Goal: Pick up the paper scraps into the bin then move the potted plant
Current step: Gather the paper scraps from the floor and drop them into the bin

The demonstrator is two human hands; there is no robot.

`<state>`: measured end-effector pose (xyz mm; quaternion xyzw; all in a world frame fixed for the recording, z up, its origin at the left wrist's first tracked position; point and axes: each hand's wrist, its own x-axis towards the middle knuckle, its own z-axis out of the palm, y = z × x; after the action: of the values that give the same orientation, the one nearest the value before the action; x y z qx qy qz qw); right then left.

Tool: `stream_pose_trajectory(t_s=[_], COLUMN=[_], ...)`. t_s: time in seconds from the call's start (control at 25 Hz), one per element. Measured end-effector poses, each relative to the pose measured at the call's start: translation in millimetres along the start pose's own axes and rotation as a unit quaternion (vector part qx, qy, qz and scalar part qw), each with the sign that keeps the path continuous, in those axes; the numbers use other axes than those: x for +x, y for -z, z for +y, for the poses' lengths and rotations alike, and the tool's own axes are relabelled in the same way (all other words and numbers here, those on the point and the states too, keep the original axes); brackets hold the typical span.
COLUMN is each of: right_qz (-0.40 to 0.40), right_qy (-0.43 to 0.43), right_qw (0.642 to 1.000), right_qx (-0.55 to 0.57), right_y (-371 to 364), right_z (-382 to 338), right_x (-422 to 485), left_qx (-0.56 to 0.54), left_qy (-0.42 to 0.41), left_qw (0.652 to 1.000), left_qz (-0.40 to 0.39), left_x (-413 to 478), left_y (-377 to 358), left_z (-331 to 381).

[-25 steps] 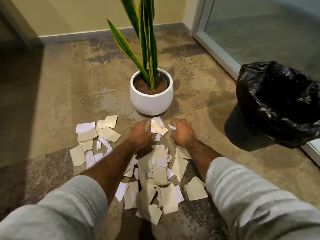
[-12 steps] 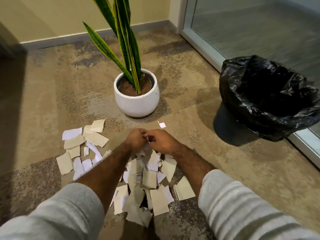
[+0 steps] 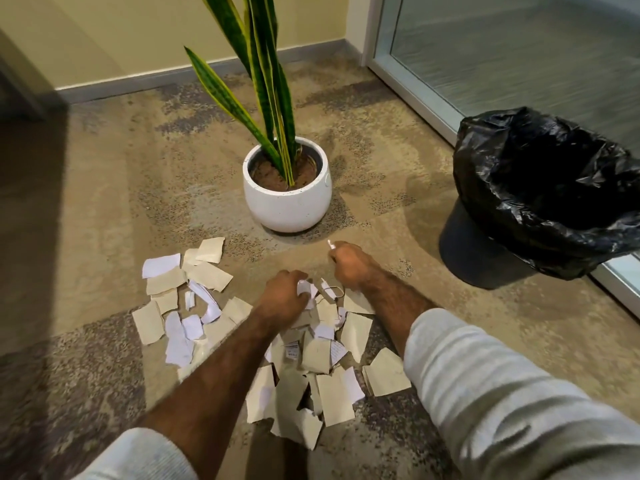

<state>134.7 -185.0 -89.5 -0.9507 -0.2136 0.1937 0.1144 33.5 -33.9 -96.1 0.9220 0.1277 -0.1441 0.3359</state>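
Several torn paper scraps [image 3: 313,386], beige and white, lie scattered on the floor in front of me. My left hand [image 3: 282,297] is closed on a small bunch of white scraps at the top of the pile. My right hand [image 3: 349,263] is closed on a small white scrap, just beyond the pile. The potted plant [image 3: 287,197], a snake plant in a round white pot, stands straight ahead beyond my hands. The bin [image 3: 550,199], lined with a black plastic bag, stands open at the right.
A second cluster of scraps [image 3: 180,299] lies to the left of the main pile. A glass door with a white frame [image 3: 415,95] runs along the right behind the bin. A yellow wall with a grey skirting [image 3: 138,83] closes off the back.
My right hand has gone forward to the lone white scrap near the pot and closed on it. My left hand stays at the pile's top. The view has shifted.
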Motion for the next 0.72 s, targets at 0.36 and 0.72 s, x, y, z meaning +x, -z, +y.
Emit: stream_pose_trajectory(t_s=[0.36, 0.72], right_qz=[-0.017, -0.115], right_qy=[-0.015, -0.213], right_qw=[0.994, 0.970], right_qx=[0.107, 0.037], right_y=[-11.8, 5.8], right_z=[-2.8, 24.7], right_x=[-49.3, -98.9], left_qx=[0.021, 0.121], left_qy=[0.019, 0.130], left_qw=[0.999, 0.984], left_qz=[-0.022, -0.031], left_x=[-5.8, -16.4], left_y=[5.1, 9.3], left_z=[-0.9, 2.2])
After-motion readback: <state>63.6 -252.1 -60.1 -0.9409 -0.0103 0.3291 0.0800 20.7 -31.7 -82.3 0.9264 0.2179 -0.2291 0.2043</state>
